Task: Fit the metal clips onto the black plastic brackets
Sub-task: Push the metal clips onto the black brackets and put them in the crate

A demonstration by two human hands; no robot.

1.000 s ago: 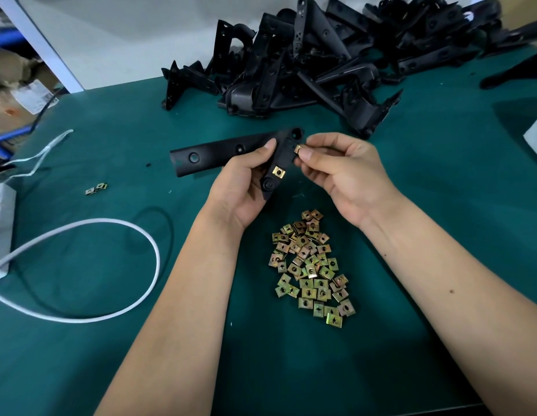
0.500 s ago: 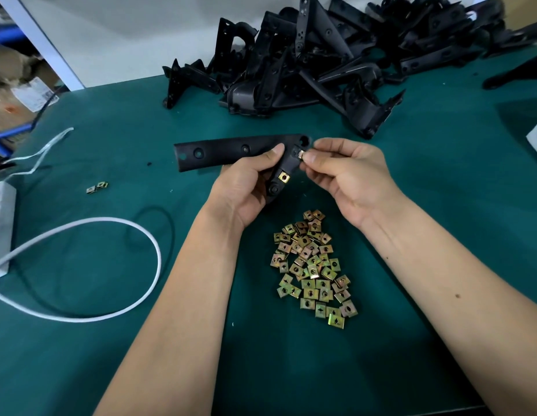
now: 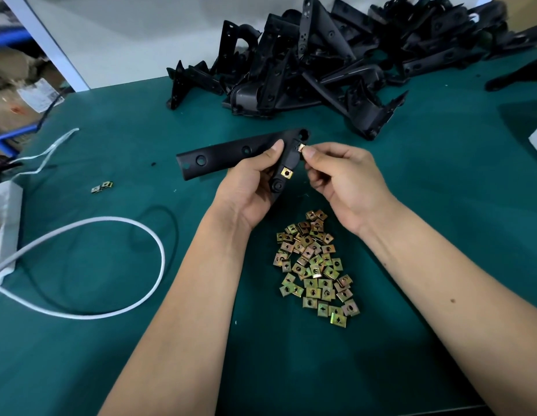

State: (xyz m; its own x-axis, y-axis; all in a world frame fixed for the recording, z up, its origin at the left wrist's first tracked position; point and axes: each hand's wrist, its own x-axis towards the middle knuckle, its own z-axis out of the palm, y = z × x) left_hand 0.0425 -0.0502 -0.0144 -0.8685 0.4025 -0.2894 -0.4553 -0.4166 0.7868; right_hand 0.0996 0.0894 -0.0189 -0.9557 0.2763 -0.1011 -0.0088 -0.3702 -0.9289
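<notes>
My left hand (image 3: 249,187) grips a long black plastic bracket (image 3: 228,154) above the table, thumb on its upper face. One brass-coloured metal clip (image 3: 286,173) sits fitted on the bracket's short lower leg. My right hand (image 3: 342,178) pinches a second metal clip (image 3: 302,148) between thumb and forefinger, right against the bracket's edge near its round end hole. A heap of several loose metal clips (image 3: 316,265) lies on the green mat below both hands.
A large pile of black brackets (image 3: 336,64) fills the back of the green table (image 3: 441,205). Two stray clips (image 3: 101,187) lie at the left. A white cable (image 3: 135,235) loops at the left, running to a white box (image 3: 4,211) at the table's edge.
Both hands and the bracket have shifted slightly away from me. The pinched clip has stayed at the bracket's edge near the end hole.
</notes>
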